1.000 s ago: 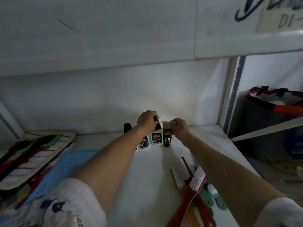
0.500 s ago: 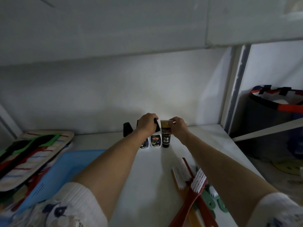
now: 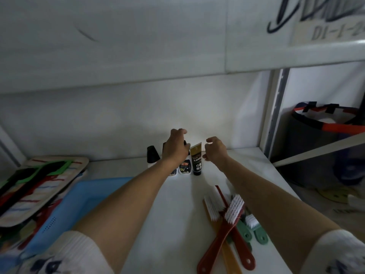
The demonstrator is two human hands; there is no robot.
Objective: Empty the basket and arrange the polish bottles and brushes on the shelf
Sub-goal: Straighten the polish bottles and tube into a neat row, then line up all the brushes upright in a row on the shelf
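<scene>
Polish bottles [image 3: 185,167] stand in a row at the shelf's [image 3: 177,224] back wall, the black-and-gold tube [image 3: 197,161] rightmost. I see my left hand [image 3: 175,147] loosely curled over the bottles and my right hand [image 3: 214,149] open beside the tube, holding nothing. Bristled plastic brushes [image 3: 227,216] lie heaped at the front right; the blue basket's [image 3: 65,210] contents are hidden from me.

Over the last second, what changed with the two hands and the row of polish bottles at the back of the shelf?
The right hand let go of the gold-topped tube, which now stands alone, and opened beside it. The left hand loosened and lifted over the polish bottles. The bottles, the brushes and the blue basket stayed put.
</scene>
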